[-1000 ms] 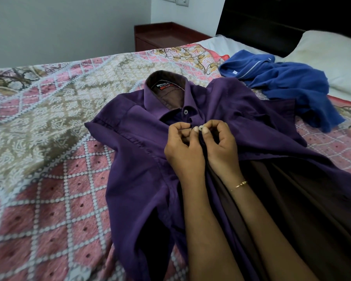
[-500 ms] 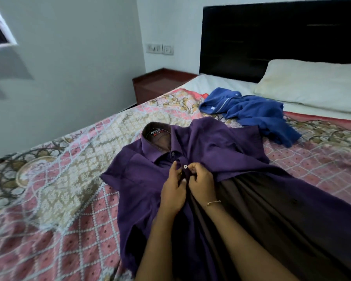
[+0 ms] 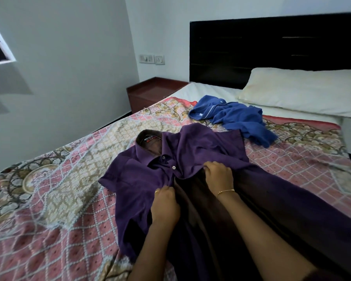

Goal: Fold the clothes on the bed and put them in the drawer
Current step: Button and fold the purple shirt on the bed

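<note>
Second button done, hands moving down the placket

Purple shirt point(image 3: 190, 159) lies front-up mid-bed, just below the blue shirt point(image 3: 233, 116). Both hands have split apart since buttoning: left hand point(image 3: 165, 205) and right hand point(image 3: 219, 177) each pinch a front edge lower down; folding hasn't started.

One head-worn view looks forward and down along the bed point(image 3: 49, 199) toward the headboard point(image 3: 272, 47), close above the forearms.

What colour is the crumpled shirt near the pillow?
Blue, with a thin pale stripe; seen in the head view.
</note>
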